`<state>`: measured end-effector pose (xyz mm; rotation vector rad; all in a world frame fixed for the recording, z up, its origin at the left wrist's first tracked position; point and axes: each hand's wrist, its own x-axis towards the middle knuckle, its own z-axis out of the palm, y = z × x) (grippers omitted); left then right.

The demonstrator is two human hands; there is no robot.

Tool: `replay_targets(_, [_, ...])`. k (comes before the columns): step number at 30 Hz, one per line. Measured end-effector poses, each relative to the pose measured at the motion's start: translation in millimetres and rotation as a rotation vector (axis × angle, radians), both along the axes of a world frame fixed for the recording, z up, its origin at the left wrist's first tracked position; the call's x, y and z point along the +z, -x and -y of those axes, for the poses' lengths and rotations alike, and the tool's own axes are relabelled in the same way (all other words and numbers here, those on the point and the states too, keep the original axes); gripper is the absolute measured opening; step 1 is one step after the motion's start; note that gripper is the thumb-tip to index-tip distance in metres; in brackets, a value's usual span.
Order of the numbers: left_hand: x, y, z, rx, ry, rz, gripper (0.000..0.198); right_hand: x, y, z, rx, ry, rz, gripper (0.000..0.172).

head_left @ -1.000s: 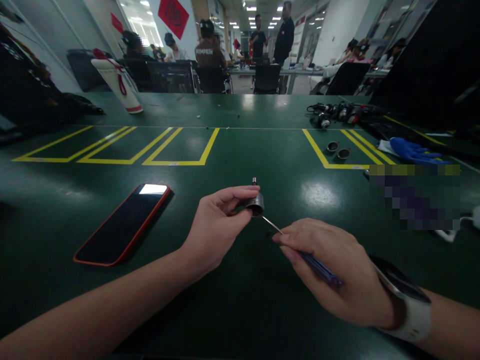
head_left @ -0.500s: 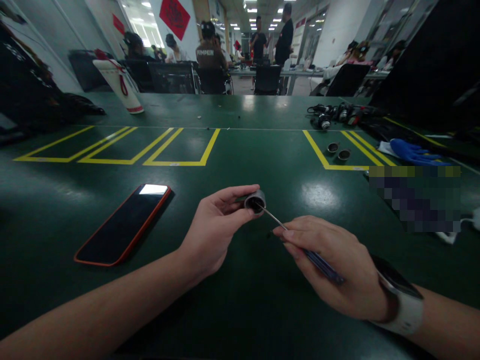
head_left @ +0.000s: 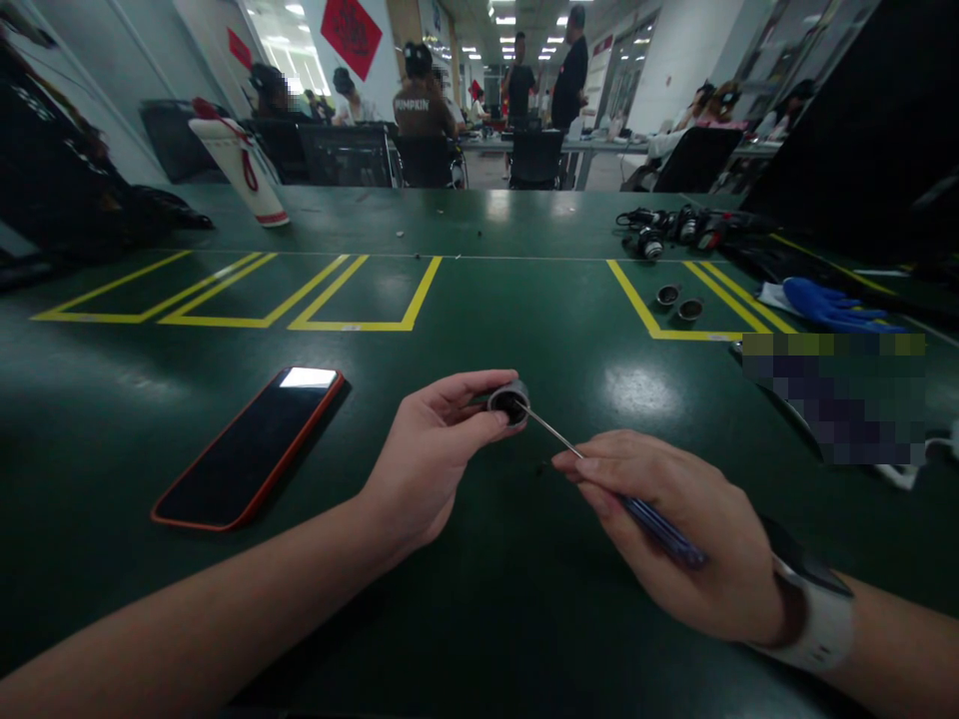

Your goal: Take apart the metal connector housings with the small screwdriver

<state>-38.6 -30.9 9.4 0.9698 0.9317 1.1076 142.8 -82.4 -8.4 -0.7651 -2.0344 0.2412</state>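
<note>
Between thumb and fingers, my left hand (head_left: 427,459) grips a short grey metal cylinder (head_left: 518,387) with its dark hollow end facing me and to the right. My right hand (head_left: 666,529) is closed around the purple handle of a screwdriver (head_left: 558,435). Its thin metal shaft points up and left, and the tip reaches the cylinder's opening; how deep it sits I cannot tell. Both hands are just above the green table (head_left: 479,619). A dark speck (head_left: 540,467) lies beneath them.
A phone in a red case (head_left: 251,449) lies left of my hands. Two small metal cups (head_left: 689,310) stand inside yellow tape at the right. Beyond are dark metal parts with cables (head_left: 651,240), a blue glove (head_left: 831,303) and a white cup (head_left: 244,175). People sit and stand farther back.
My right hand has drawn slightly right and down with the screwdriver, so its tip is nearer the cylinder's rim. The left hand stays nearly still.
</note>
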Motion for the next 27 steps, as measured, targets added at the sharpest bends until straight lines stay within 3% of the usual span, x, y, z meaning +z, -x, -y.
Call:
replay_targets(15, [-2.6,-2.2,-1.0,0.027,-0.073,-0.097,0.021,2.5,0.7,-0.3,-0.003,-0.023,0.029,0.026])
replay_targets(27, [-2.9,-0.2,-2.4,0.012,-0.03,-0.144,0.028,7.0,2.9,3.9,-0.034,-0.005,0.056,0.023])
